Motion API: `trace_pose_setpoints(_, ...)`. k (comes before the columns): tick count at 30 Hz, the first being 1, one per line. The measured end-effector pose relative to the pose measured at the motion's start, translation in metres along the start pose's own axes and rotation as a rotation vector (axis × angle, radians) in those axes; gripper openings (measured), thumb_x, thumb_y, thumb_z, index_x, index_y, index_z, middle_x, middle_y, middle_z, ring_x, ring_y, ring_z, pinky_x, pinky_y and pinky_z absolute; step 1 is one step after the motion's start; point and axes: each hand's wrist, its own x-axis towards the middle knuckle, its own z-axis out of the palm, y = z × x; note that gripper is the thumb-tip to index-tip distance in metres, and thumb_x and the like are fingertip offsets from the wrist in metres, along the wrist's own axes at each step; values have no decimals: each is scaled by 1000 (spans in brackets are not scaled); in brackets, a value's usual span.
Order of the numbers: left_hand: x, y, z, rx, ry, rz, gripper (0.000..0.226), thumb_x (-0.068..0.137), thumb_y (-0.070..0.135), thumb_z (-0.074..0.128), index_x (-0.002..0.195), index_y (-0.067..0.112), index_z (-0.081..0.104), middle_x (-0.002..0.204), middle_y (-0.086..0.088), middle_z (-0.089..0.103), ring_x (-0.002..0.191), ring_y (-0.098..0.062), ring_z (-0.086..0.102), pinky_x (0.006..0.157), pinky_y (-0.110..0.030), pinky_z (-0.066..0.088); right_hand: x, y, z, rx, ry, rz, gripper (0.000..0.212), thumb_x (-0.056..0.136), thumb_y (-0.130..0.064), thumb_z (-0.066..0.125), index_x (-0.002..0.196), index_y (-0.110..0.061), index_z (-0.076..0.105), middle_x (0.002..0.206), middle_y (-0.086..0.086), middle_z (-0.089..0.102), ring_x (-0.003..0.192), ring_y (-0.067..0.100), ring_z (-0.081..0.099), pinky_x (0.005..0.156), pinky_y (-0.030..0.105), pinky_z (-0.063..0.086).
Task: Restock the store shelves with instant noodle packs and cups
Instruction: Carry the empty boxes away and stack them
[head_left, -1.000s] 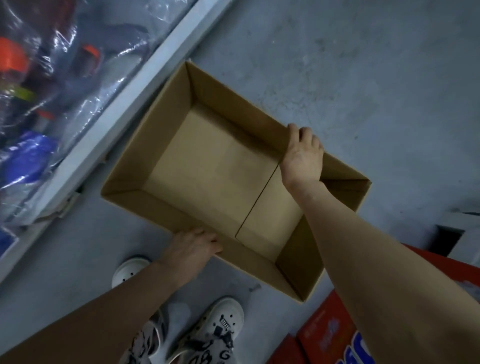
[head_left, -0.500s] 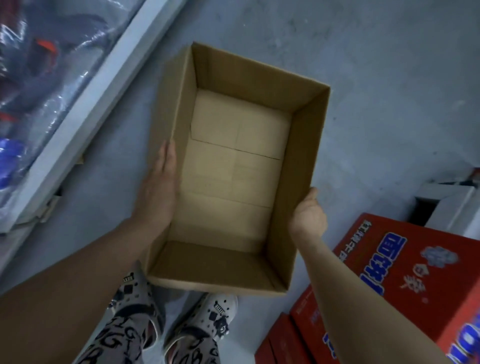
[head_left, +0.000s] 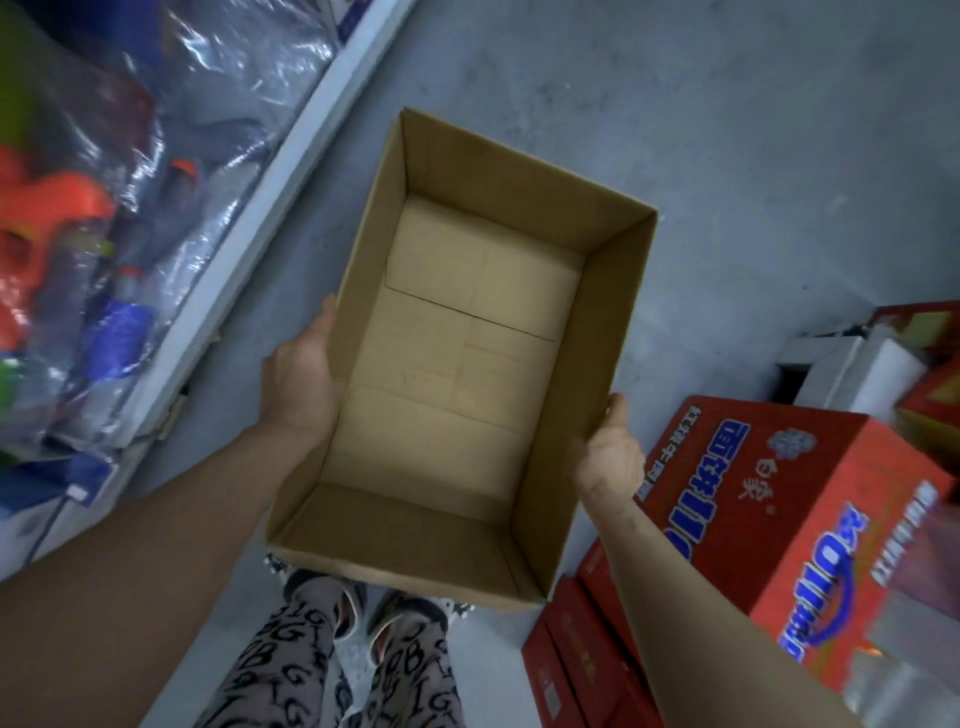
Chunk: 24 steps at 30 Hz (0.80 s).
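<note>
Swung round since a second ago, the cardboard box (head_left: 457, 364) now points its long side up the frame instead of lying slantwise, and both hands have moved onto its two long walls. It sits in the middle of the frame, open side up and with nothing in it, held above the grey floor (head_left: 727, 156).

The left hand (head_left: 301, 384) presses flat against the outside of the left wall, fingers straight along the cardboard as far as they show. The right hand (head_left: 608, 457) holds the right wall near its rim with the thumb lying against the edge. Its other fingers are hidden behind the wall, so I cannot tell whether they curl.

Below the box, patterned trousers (head_left: 291, 670) and shoes (head_left: 405, 613) show at the bottom centre. A red carton (head_left: 779, 519) with blue and white print stands at the lower right, with flat red boxes (head_left: 587, 649) beside it. A white shelf edge (head_left: 291, 171) runs slantwise on the left, and plastic-wrapped goods (head_left: 104, 208) fill the upper left.
</note>
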Motion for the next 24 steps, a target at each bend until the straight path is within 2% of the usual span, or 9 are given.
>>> trace_pose_setpoints(3, -35, 23, -47, -1, -2, -18, 91, 75, -17, 54, 154, 19, 29, 101, -25, 64, 97, -41, 60, 85, -39, 46, -43, -1, -37, 58, 28, -7, 61, 91, -7, 57, 140, -27, 27, 86, 6, 63, 77, 31, 65, 73, 47, 58)
trace_pose_setpoints(9, -117, 52, -134, 14, 30, -49, 89, 77, -12, 56, 154, 25, 29, 106, -22, 67, 95, -41, 62, 85, -42, 49, -128, -2, -111, 113, 88, -95, 84, 87, -3, 57, 152, -34, 13, 102, 12, 68, 84, 33, 65, 79, 47, 56)
trace_pose_setpoints(15, -194, 63, -207, 37, 126, -75, 85, 78, -6, 57, 152, 28, 33, 99, -20, 70, 90, -42, 63, 83, -46, 49, -213, 4, -174, 154, 138, -157, 73, 91, -9, 54, 150, -36, 21, 106, 13, 69, 91, 36, 65, 81, 42, 50)
trace_pose_setpoints(21, -270, 66, -276, 61, 226, -43, 84, 79, -4, 56, 151, 34, 33, 104, -21, 68, 96, -43, 61, 85, -46, 47, -305, 17, -217, 222, 179, -223, 71, 87, -9, 53, 146, -37, 25, 101, 13, 69, 92, 38, 65, 82, 45, 52)
trace_pose_setpoints(24, -302, 57, -301, 61, 247, -27, 87, 79, -2, 56, 151, 39, 29, 100, -19, 69, 91, -41, 62, 81, -46, 50, -349, 28, -230, 241, 200, -232, 71, 86, -8, 52, 145, -38, 25, 102, 13, 69, 93, 39, 64, 84, 46, 52)
